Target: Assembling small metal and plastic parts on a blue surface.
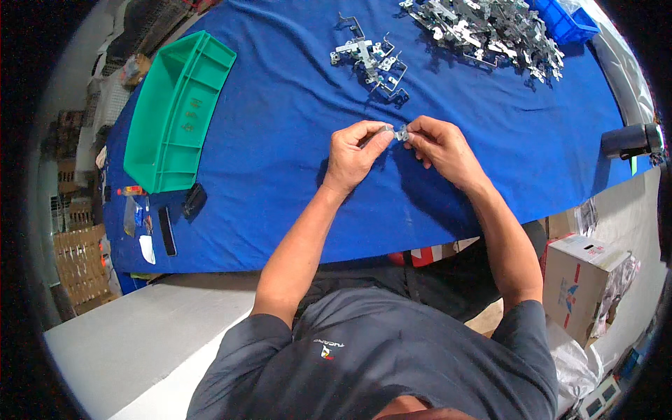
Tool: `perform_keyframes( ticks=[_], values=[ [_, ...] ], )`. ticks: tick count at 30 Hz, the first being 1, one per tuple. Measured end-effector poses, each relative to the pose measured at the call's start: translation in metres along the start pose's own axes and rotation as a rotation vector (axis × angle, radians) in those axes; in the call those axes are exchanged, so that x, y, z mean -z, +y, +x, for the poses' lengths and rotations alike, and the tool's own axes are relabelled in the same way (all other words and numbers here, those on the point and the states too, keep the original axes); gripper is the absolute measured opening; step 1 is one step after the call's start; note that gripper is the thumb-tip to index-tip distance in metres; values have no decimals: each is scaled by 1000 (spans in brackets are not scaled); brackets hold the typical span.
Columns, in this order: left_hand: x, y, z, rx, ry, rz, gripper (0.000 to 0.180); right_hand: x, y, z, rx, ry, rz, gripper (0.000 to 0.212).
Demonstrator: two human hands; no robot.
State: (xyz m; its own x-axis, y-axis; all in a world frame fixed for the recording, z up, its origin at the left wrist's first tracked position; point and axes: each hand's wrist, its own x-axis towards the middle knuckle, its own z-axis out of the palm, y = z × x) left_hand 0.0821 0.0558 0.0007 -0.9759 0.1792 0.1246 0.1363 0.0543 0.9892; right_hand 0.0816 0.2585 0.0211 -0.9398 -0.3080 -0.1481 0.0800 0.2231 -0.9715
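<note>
Over the middle of the blue cloth, my left hand (355, 152) and my right hand (442, 145) meet fingertip to fingertip. Between them is a small silvery metal bracket (401, 134), pinched from both sides by thumbs and fingers. Part of it is hidden under the left fingers, so its full shape cannot be told. Just beyond my hands lies a loose cluster of metal brackets with bent wire-like arms (371, 63). A much bigger heap of similar metal brackets (483, 31) spreads at the far right.
A green plastic bin (175, 119) lies at the left, a blue plastic bin (570, 24) at the far right corner. A dark cylinder (626, 142) stands by the right edge. Near the left front are a dark phone-like slab (167, 231) and a black object (194, 201). A cardboard box (577, 280) stands below right.
</note>
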Motion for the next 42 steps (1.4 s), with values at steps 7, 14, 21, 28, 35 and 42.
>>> perform_keyframes(
  ticks=[7, 14, 21, 28, 35, 42],
  values=[
    [2, -2, 2, -41, -79, 178, 16, 3, -1, 3, 24, -9, 150, 17],
    [-1, 6, 3, -62, -133, 238, 14, 1, 11, 7, 220, 118, -49, 18],
    [1, -5, 1, -55, -28, 108, 15, 12, -3, -1, -32, -13, -26, 14],
    [3, -7, 1, -16, -53, 96, 14, 5, -5, -1, -28, -35, -77, 16],
    [3, 4, 2, -31, -96, 136, 16, 4, 0, 4, -46, -75, 310, 18],
    [1, 7, 4, -60, -131, 220, 17, 0, 2, 7, 71, 83, 108, 17]
  ],
)
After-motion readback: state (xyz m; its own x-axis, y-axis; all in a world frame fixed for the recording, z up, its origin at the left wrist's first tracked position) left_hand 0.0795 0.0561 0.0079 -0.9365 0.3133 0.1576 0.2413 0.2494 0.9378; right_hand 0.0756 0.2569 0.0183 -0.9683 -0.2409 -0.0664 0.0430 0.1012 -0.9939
